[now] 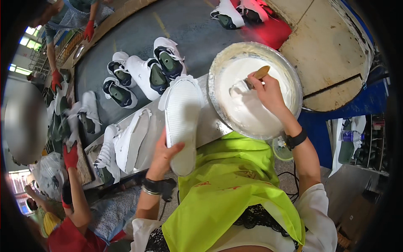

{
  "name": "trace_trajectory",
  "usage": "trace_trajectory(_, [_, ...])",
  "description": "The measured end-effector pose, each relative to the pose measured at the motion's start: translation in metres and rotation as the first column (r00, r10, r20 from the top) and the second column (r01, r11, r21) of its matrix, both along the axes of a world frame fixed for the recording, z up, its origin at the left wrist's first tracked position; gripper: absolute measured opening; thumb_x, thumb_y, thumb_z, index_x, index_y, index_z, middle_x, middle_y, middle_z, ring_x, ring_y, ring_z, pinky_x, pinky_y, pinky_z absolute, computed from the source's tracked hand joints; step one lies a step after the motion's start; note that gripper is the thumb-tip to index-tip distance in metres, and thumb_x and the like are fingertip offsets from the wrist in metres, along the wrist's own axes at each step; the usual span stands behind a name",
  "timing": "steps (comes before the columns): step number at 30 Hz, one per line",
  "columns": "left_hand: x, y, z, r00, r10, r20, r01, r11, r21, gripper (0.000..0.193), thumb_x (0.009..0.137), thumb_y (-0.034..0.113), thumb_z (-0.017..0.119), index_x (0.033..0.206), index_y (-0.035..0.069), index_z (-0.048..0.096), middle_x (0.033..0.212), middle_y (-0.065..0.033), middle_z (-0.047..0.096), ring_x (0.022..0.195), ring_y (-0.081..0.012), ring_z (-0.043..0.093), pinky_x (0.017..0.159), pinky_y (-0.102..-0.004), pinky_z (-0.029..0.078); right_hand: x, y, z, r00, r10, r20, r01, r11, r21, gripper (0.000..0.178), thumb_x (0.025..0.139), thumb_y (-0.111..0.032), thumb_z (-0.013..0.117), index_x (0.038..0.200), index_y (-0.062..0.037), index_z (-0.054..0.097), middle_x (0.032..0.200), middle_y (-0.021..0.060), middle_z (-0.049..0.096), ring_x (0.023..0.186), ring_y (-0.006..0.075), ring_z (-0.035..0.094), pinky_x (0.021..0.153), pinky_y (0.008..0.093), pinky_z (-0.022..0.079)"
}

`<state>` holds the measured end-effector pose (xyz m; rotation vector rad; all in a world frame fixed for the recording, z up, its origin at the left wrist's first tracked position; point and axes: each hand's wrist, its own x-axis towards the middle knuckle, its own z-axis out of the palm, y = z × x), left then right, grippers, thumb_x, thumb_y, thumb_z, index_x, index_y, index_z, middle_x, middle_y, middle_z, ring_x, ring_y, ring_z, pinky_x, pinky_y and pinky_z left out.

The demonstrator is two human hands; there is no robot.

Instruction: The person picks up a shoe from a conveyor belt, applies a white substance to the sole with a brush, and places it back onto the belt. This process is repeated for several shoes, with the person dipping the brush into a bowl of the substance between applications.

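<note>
In my left hand [161,155] is a white shoe [184,122], its ridged bottom facing up. The fingers wrap its edge near the lower end, with the thumb across the sole. My right hand [268,94] is closed on a brush [262,72] with a short wooden handle. The brush dips into thick white paste [247,115] inside a large round metal basin [297,84], and its lower end is partly hidden by the paste and my fingers.
White shoes [149,75] with dark insoles stand on a dark conveyor belt [193,38]. More white shoes [130,143] rest on a metal ledge [214,128] beside me. People in red gloves [70,155] work at the left. A tan board [331,54] lies right of the basin.
</note>
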<state>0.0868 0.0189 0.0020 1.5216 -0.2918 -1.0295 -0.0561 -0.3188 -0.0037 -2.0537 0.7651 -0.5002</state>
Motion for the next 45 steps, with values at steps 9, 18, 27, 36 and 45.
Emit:
trace_trajectory(9, [-0.025,-0.020,-0.004,0.994,0.038,0.101,-0.031,0.997,-0.077,0.071,0.079,0.011,0.071,0.140,0.005,0.037,0.123,-0.0066,0.051,0.111,-0.0164,0.051,0.093,-0.0297,0.042,0.059,0.079,0.045,0.913,-0.022,0.408,-0.083,0.968,0.237,0.020,0.093,-0.014,0.056,0.099,0.0029,0.066,0.082,0.0162,0.069,0.074,0.0236,0.068,0.068,0.0319,0.052])
trace_trajectory(18, [-0.026,-0.017,-0.014,0.977,-0.001,0.215,0.035,0.988,-0.152,0.071,0.078,0.010,0.072,0.139,0.004,0.036,0.125,-0.0081,0.048,0.114,-0.0175,0.049,0.096,-0.0313,0.042,0.072,0.117,0.058,0.967,0.078,0.242,-0.184,0.872,0.453,0.023,0.095,-0.017,0.058,0.101,0.0048,0.063,0.085,0.0067,0.066,0.071,0.0104,0.062,0.065,0.0241,0.050])
trace_trajectory(27, [-0.024,-0.013,-0.006,0.999,0.043,0.029,-0.037,0.980,-0.196,0.069,0.080,0.009,0.070,0.140,0.005,0.036,0.123,-0.0064,0.052,0.112,-0.0161,0.051,0.094,-0.0299,0.043,0.042,0.121,0.024,0.996,-0.052,0.069,0.063,0.984,-0.166,0.022,0.093,-0.015,0.058,0.096,0.0054,0.064,0.074,0.0137,0.065,0.063,0.0173,0.063,0.059,0.0316,0.050])
trace_trajectory(36, [-0.026,-0.006,-0.014,0.990,0.055,0.132,-0.034,0.987,-0.156,0.070,0.080,0.014,0.071,0.140,0.005,0.036,0.125,-0.0086,0.051,0.113,-0.0187,0.051,0.096,-0.0320,0.042,0.074,0.124,0.052,0.944,0.005,0.328,0.010,0.999,-0.044,0.018,0.091,-0.014,0.057,0.092,0.0029,0.062,0.079,0.0230,0.063,0.074,0.0413,0.062,0.065,0.0428,0.049])
trace_trajectory(45, [-0.037,-0.021,-0.025,0.861,0.090,0.500,-0.079,0.996,-0.043,0.071,0.072,0.019,0.074,0.133,0.005,0.042,0.127,-0.0153,0.042,0.117,-0.0307,0.046,0.098,-0.0391,0.041,0.092,0.146,0.055,0.975,-0.014,0.221,-0.007,0.996,0.094,0.024,0.091,-0.018,0.058,0.094,0.0059,0.065,0.074,0.0194,0.066,0.067,0.0264,0.067,0.062,0.0323,0.051])
